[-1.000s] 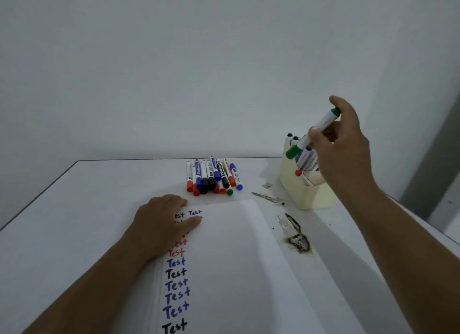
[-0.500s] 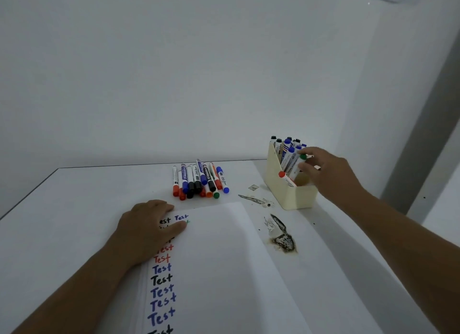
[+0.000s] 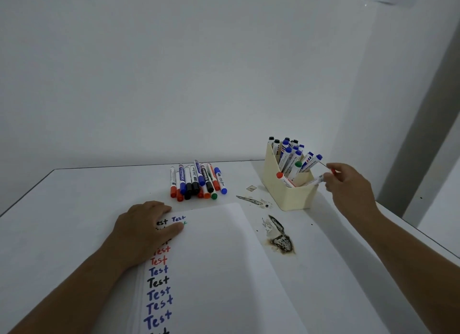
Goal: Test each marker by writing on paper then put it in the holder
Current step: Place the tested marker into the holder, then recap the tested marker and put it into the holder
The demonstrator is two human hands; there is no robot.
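A person's right hand [image 3: 348, 184] hovers at the holder's [image 3: 291, 196] right rim near the surface's [image 3: 74, 209] far right corner, its fingers loosely curled beside a white marker barrel poking over that rim; whether they pinch the barrel or merely brush it cannot be told. The left hand [image 3: 144, 229] lies flat, fingers straight, pressing the top left of the paper [image 3: 224, 271], where a column of "Test" in blue, black and red runs toward the near edge.

The green-capped marker [image 3: 295, 170] stands tilted in the cream holder among blue-, black- and red-capped ones. Untested markers [image 3: 198, 181] lie bunched side by side at the far edge, just beyond the paper.

These markers look light, stiff and smooth-barrelled: slim white plastic tubes with coloured caps. Each is likely best pinched mid-barrel, clear of the cap, since a glossy tube could roll or slip from a loose hold. Dark scorch-like marks [image 3: 278, 239] mar the surface between paper and holder.
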